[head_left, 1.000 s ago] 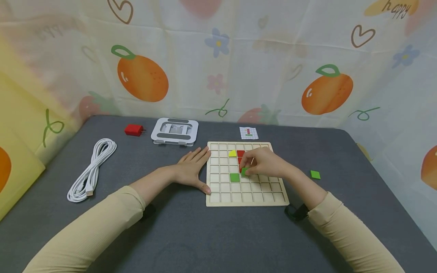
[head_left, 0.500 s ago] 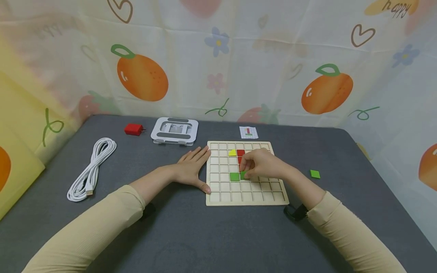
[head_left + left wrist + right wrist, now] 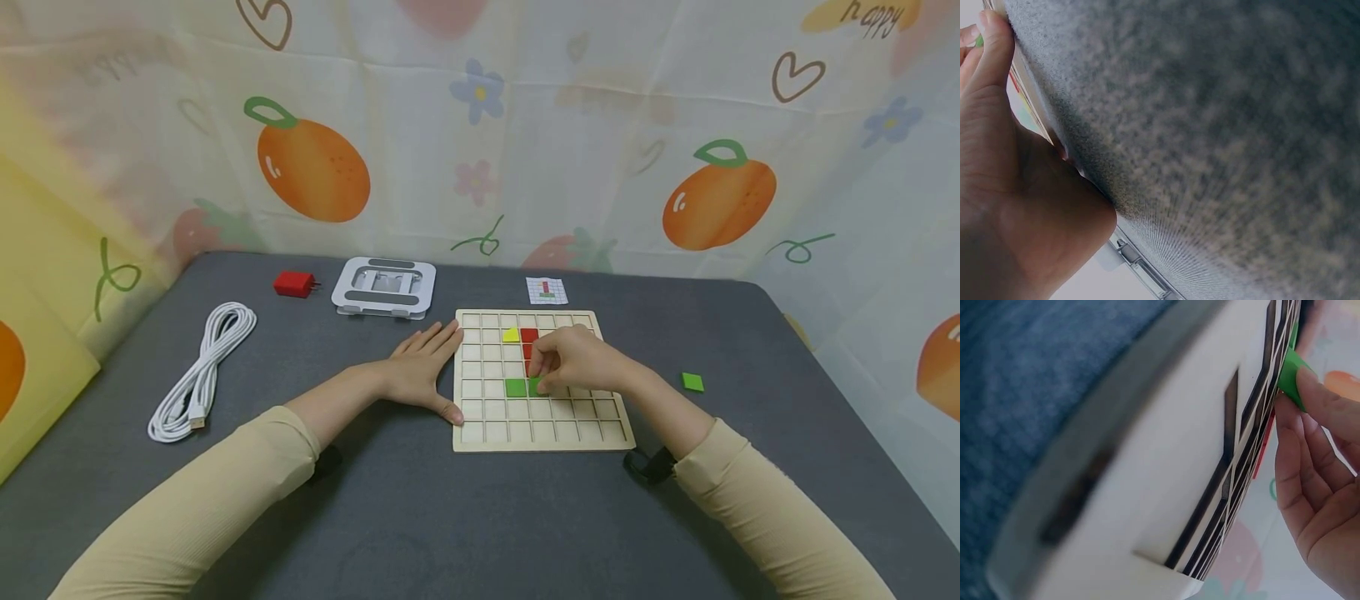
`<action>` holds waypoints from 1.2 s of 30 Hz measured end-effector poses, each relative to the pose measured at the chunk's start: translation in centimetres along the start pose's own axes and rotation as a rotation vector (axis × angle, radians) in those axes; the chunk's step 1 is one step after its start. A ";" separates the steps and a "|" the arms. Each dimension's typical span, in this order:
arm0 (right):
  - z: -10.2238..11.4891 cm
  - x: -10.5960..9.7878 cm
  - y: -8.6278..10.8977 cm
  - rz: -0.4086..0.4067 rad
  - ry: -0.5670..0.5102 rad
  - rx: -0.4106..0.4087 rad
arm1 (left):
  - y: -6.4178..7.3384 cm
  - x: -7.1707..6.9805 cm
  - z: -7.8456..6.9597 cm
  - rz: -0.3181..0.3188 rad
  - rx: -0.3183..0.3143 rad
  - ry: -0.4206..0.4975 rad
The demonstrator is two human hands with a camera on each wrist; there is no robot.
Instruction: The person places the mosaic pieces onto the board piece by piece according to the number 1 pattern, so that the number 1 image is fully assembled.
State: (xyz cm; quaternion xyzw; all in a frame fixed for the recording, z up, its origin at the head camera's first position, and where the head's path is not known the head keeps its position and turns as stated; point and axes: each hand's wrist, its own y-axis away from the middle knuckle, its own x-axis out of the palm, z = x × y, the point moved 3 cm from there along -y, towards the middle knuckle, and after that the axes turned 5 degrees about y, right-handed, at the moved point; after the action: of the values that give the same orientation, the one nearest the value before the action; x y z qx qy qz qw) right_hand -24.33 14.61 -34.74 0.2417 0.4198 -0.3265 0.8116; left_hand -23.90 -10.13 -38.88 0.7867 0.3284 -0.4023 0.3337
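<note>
A pale wooden grid board (image 3: 495, 435) lies on the dark table in the head view. My left hand (image 3: 420, 375) rests with spread, straight fingers along the board's left edge, thumb on its lower left side. Over the middle of the board, my right hand (image 3: 573, 358) pinches a green square tile (image 3: 534, 387) between thumb and fingers. In the right wrist view this green tile (image 3: 1292, 375) stands tilted at the grid. Another green tile (image 3: 516, 388) sits in the cell to its left. Above are red tiles (image 3: 529, 336), partly hidden by the fingers, and a yellow tile (image 3: 511, 335).
One loose green tile (image 3: 692, 382) lies right of the board. Behind the board is a small printed pattern card (image 3: 547, 291). To the left are a grey-white folding stand (image 3: 384, 288), a red plug adapter (image 3: 295, 284) and a coiled white USB cable (image 3: 201, 375).
My right hand has brought the green tile slightly down, to the cell beside the other green tile. My left hand has stayed still at the board's edge.
</note>
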 end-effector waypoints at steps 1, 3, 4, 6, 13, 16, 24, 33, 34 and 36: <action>0.0 0.0 0.0 0.003 -0.001 0.000 | 0.0 0.0 0.0 0.000 0.000 0.001; 0.0 0.1 0.0 0.006 0.001 -0.004 | 0.0 0.0 0.0 0.001 -0.002 0.001; -0.1 0.1 0.0 0.006 0.003 -0.005 | 0.0 0.0 0.0 0.002 -0.003 0.002; -0.1 0.1 0.0 0.002 0.007 -0.010 | 0.0 0.0 0.0 0.003 -0.004 0.003; -0.1 0.1 -0.2 -0.020 0.039 -0.009 | 0.0 0.0 0.1 0.005 -0.006 0.003; -0.1 0.1 -0.2 -0.026 0.043 -0.008 | 0.1 -0.1 0.1 0.006 -0.008 0.006; -1.3 -1.6 0.5 -0.133 0.042 0.016 | 0.1 -0.1 -0.1 0.006 0.001 0.002; -2.9 -3.0 1.6 -0.164 0.048 0.114 | 0.0 0.0 0.0 0.013 0.003 0.008; -3.0 -3.0 1.6 -0.161 0.047 0.116 | 0.0 0.0 0.0 0.014 0.003 0.011; -3.2 -2.8 1.7 -0.146 0.043 0.107 | -0.1 0.0 0.1 0.014 0.002 0.015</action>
State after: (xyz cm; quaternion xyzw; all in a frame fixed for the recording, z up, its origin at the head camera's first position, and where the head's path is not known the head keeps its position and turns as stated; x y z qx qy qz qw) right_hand -25.98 18.74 -33.89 0.2602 0.4355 -0.4015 0.7625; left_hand -24.03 -10.19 -38.98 0.7922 0.3249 -0.3945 0.3334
